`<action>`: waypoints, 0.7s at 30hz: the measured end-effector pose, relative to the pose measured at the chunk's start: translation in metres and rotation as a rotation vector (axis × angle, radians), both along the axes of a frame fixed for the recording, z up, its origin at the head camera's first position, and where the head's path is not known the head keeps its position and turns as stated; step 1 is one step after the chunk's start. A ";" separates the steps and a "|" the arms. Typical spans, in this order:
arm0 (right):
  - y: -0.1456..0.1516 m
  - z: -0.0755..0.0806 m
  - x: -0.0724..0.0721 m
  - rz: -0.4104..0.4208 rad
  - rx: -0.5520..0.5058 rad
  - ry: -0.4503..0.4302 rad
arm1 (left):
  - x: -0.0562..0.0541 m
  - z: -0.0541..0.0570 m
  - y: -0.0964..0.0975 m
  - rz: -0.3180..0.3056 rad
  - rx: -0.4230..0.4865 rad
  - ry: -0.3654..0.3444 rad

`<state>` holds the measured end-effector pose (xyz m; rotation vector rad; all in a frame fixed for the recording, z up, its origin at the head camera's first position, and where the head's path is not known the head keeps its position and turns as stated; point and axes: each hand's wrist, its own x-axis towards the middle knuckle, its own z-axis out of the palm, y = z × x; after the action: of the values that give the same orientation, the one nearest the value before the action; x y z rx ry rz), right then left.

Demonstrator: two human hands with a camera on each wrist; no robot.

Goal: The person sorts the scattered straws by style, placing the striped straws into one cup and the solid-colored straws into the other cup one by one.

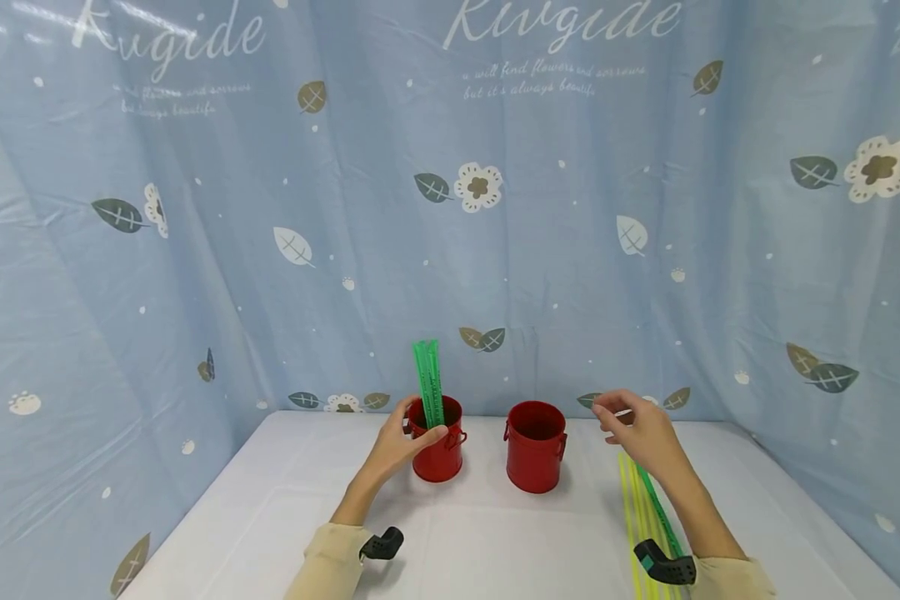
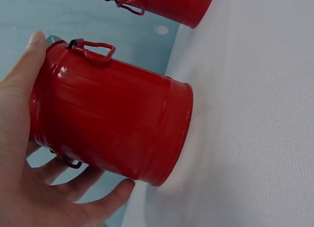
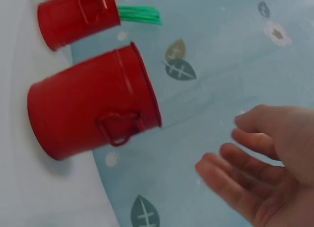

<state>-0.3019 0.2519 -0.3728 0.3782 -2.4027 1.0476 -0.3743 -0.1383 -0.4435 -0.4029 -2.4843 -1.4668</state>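
Observation:
My left hand [image 1: 396,442] grips a small red metal bucket [image 1: 438,458] near its rim. In the left wrist view the thumb [image 2: 30,58] lies along one side and the fingers pass round the other. Several thin green strips [image 1: 429,379] stand upright in this bucket, leaning slightly left. A second red bucket [image 1: 534,458], with small side handles, is upright to its right, nothing sticking out of it. To the right of that, my right hand [image 1: 641,427] hovers with loosely bent fingers and holds nothing. It is apart from the second bucket in the right wrist view.
Several long yellow strips [image 1: 633,508] lie on the white table [image 1: 465,550] below the right hand, with a green strip [image 1: 663,517] beside them. A pale blue printed curtain [image 1: 555,292] hangs behind the table and along both sides.

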 end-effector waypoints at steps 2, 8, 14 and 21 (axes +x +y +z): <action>0.005 0.001 0.001 0.000 0.021 -0.042 | 0.000 0.000 0.000 0.003 0.000 0.002; 0.018 0.002 0.001 -0.032 0.069 -0.124 | 0.001 0.001 0.002 0.006 0.012 -0.008; 0.031 -0.001 0.002 -0.039 0.074 -0.196 | 0.003 0.002 0.003 0.005 0.021 -0.025; 0.045 -0.005 0.001 -0.054 0.100 -0.289 | 0.003 0.001 0.003 -0.009 0.035 -0.023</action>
<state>-0.3013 0.2969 -0.3774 0.2047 -2.7123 1.0202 -0.3712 -0.1355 -0.4420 -0.3940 -2.4738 -1.5241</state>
